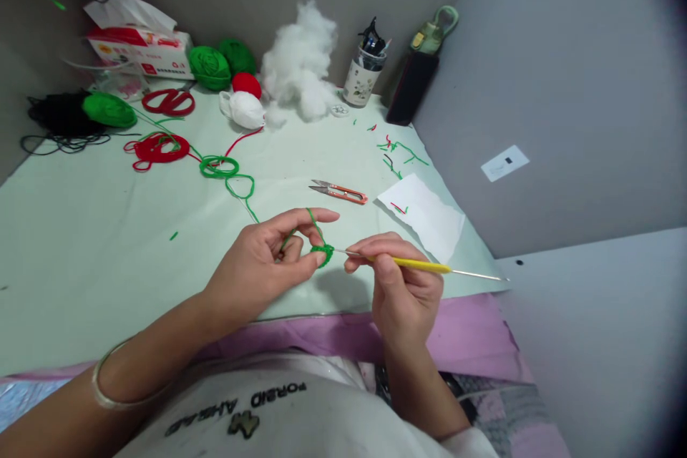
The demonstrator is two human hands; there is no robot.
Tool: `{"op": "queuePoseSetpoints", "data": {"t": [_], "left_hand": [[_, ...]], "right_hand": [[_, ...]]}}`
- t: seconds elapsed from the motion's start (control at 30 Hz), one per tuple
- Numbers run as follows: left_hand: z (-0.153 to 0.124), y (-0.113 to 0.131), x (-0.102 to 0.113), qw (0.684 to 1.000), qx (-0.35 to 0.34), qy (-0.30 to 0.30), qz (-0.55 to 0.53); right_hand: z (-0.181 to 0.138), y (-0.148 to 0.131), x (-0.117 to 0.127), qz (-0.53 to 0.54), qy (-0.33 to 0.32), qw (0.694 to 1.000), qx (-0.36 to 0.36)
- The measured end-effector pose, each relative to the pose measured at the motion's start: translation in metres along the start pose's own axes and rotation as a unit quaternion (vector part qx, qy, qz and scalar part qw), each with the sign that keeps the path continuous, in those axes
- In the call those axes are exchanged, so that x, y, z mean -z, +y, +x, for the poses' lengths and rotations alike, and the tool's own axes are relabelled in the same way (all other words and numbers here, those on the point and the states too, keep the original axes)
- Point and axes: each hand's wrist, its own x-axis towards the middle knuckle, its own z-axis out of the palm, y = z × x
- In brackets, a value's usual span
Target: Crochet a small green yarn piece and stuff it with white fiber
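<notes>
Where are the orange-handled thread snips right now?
In the head view, the thread snips lie near the middle, beyond the left hand, with the torn white paper to their right.

The left hand [252, 261] partly hides the small green crochet piece [327, 252].

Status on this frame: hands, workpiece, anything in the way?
Left hand pinching green crochet piece. Right hand gripping yellow-handled crochet hook, tip at the piece. Orange thread snips lying beyond, touching neither hand.

One head-worn camera looks forward and down, from close range, onto the tabletop [284, 157].
</notes>
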Motion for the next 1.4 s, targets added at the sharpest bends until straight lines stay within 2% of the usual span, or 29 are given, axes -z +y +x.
{"op": "queuePoseSetpoints", "data": {"t": [0.07,0.13,0.43,0.6,0.7,0.87,1.03,1.1,1.17,1.23,1.3,1.33,1.4], "left_hand": [[-0.003,0.000,-0.001,0.998,-0.023,0.032,0.057],[-0.006,0.001,-0.001,0.995,-0.037,0.039,0.089],[-0.002,0.012,0.008,0.989,-0.047,-0.026,0.140],[0.003,0.008,0.004,0.994,-0.040,-0.073,0.065],[0.003,0.000,0.000,0.996,-0.024,-0.085,0.000],[0.002,-0.004,-0.007,0.992,0.021,-0.063,-0.110],[0.004,-0.003,-0.011,0.984,0.038,-0.054,-0.164],[0.003,-0.004,-0.013,0.985,0.037,-0.032,-0.164],[0.002,-0.006,-0.016,0.986,0.030,-0.004,-0.165],[0.001,-0.007,-0.018,0.983,0.033,0.000,-0.182],[0.000,-0.008,-0.018,0.974,0.063,-0.033,-0.217],[0.000,-0.008,-0.017,0.966,0.084,-0.055,-0.237],[0.001,-0.008,-0.012,0.950,0.118,-0.092,-0.273]], "right_hand": [[-0.001,-0.002,0.001,-0.023,-0.006,1.000,0.013],[-0.001,-0.004,0.002,-0.035,-0.019,0.999,0.020],[0.006,-0.001,0.006,0.071,-0.037,0.995,-0.055],[0.010,0.004,0.001,0.103,-0.059,0.990,-0.071],[0.007,0.010,-0.005,0.104,-0.052,0.991,-0.067],[0.004,0.015,-0.013,0.089,-0.015,0.995,-0.049],[0.004,0.013,-0.013,0.073,-0.012,0.996,-0.045],[0.003,0.012,-0.013,0.026,-0.014,0.999,-0.015],[-0.002,0.011,-0.014,-0.088,-0.014,0.994,0.065],[-0.007,0.013,-0.014,-0.222,-0.013,0.959,0.174],[-0.011,0.015,-0.015,-0.281,-0.006,0.929,0.242],[-0.012,0.016,-0.014,-0.279,-0.004,0.927,0.250],[-0.009,0.015,-0.012,-0.230,-0.003,0.950,0.213]]}}
